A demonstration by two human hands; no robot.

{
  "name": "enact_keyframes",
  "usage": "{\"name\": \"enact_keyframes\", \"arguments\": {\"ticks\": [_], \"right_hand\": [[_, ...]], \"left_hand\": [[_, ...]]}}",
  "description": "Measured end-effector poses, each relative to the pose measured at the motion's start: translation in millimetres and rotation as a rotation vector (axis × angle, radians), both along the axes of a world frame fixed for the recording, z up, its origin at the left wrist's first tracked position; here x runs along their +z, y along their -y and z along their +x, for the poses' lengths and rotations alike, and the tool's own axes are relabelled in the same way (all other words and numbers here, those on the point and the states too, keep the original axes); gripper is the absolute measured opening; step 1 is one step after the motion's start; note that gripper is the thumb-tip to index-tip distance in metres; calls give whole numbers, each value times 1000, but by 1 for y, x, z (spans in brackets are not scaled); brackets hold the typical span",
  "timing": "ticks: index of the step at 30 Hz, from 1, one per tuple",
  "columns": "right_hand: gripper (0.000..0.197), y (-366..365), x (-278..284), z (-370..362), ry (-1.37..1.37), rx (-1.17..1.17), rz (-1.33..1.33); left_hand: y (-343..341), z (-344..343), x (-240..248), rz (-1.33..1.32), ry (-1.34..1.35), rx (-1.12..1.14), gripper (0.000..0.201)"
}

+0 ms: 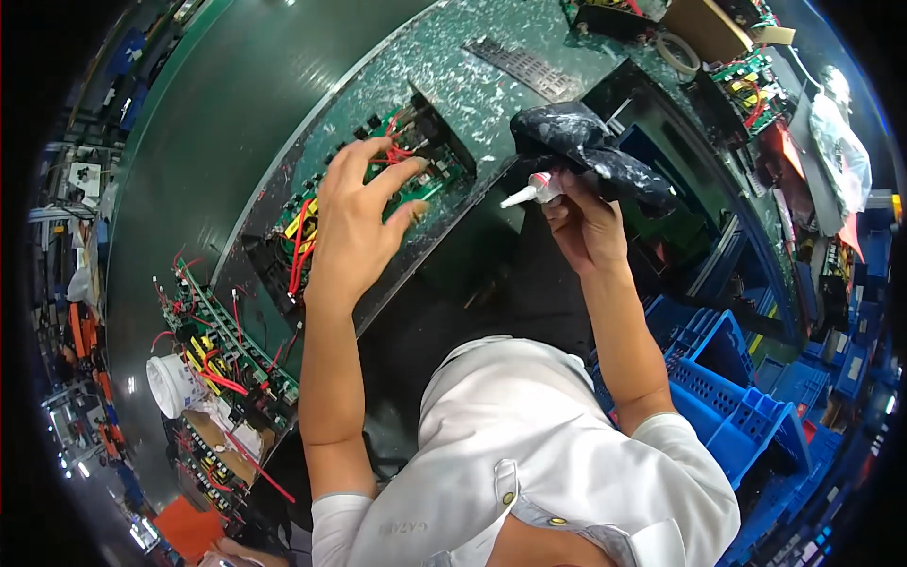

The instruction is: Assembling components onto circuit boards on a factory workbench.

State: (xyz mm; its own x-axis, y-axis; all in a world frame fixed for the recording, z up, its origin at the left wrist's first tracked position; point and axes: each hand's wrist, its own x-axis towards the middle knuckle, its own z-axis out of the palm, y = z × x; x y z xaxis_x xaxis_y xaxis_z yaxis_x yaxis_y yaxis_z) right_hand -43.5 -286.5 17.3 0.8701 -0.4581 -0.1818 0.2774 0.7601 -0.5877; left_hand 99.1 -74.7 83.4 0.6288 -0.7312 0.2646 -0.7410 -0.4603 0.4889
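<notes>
My left hand (357, 213) is over a green circuit board (439, 197) with red wires and yellow-wrapped parts, set in a black metal frame. Its fingers are spread and bent, with nothing visible between them; whether the fingertips touch the wires I cannot tell. In my right hand (590, 227) is a glue tube (540, 181) with a white nozzle pointing left, toward the board but apart from it. Black wrapping (576, 132) smeared with white covers the rear of the tube above my fingers.
White smears mark the green bench (406, 71), where a perforated metal strip (524, 68) lies. More circuit boards (222, 354) stand at left, beside a white roll (170, 386). A tape roll (677, 54) and another board (751, 90) are far right. Blue crates (737, 402) stand at my right.
</notes>
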Motion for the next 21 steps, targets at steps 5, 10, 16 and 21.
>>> {"name": "enact_keyframes", "arguments": {"ticks": [5,10,16,21], "right_hand": [[23,-43,-43,-1,98,-8,-18],[20,-69,-55,14,155,-38,-111],[16,-63,-34,17,3,-98,-122],[19,-61,-78,41,30,-141,-511]], "left_hand": [[-9,9,-10,25,166,37,36],[24,11,16,-107,-55,-111,46],[58,53,-14,135,131,-216,24],[64,65,-33,-92,250,13,19]]}}
